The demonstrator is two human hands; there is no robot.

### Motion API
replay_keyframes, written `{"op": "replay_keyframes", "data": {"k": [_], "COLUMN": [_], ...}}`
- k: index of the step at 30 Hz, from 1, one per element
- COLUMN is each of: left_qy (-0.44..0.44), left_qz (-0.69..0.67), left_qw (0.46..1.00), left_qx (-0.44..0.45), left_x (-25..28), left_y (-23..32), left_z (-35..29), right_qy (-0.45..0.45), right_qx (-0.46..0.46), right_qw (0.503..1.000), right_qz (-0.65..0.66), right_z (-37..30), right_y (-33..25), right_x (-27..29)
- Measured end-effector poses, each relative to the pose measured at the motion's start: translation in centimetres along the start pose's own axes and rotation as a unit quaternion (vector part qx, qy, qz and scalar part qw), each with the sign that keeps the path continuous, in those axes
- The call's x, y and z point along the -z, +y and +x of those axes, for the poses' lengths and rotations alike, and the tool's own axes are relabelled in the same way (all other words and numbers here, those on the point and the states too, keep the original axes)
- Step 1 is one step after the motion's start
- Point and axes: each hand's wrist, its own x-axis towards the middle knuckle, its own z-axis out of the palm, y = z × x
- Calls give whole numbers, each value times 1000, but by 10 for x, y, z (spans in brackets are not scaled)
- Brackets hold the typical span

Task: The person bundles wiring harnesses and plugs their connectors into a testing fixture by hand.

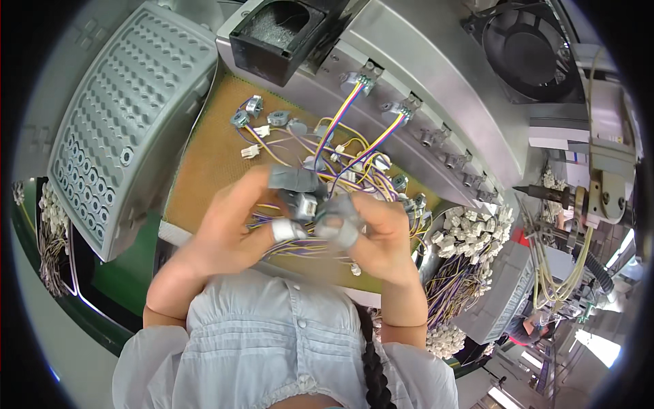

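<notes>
My left hand (238, 221), its thumb and fingertips wrapped in white and grey tape, pinches a small metal motor-like part (306, 206) with a pale face. Close against it from the right is my right hand (375, 235), also taped at the fingertips. Its thumb and fingers are pressed together and blurred, so what they hold is hidden. Beneath both hands, purple, yellow and white wires (286, 247) spread over the brown mat (218, 146). Behind the hands lie more small metal parts (278, 118) and white plugs (250, 151).
A grey tray (129, 88) with rows of holes, some filled, stands at left. Two wired parts (402, 112) sit in clamps along the metal machine (422, 54). Bundles of white-plugged wires (470, 235) hang at right, below a soldering-iron-like tip (545, 194). A fan (528, 51) is at upper right.
</notes>
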Motion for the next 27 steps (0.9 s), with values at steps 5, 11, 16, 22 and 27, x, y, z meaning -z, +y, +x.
{"op": "replay_keyframes", "data": {"k": [5,11,16,22,27], "left_qy": [-69,-49,-106,-53,-131], "left_qz": [43,236,173,216,302], "left_qw": [996,958,972,950,907], "left_qx": [-39,-158,-121,-219,-263], "left_x": [-2,-1,-5,-16,-14], "left_y": [0,8,12,12,21], "left_z": [13,21,23,20,35], "right_qy": [9,0,-97,-117,-101], "right_qx": [30,-30,-131,-141,-225], "right_qw": [999,998,986,977,954], "right_qz": [10,-49,42,111,171], "right_z": [-6,-3,-2,-1,-4], "right_y": [-1,-6,-17,-18,9], "right_x": [9,15,31,36,44]}}
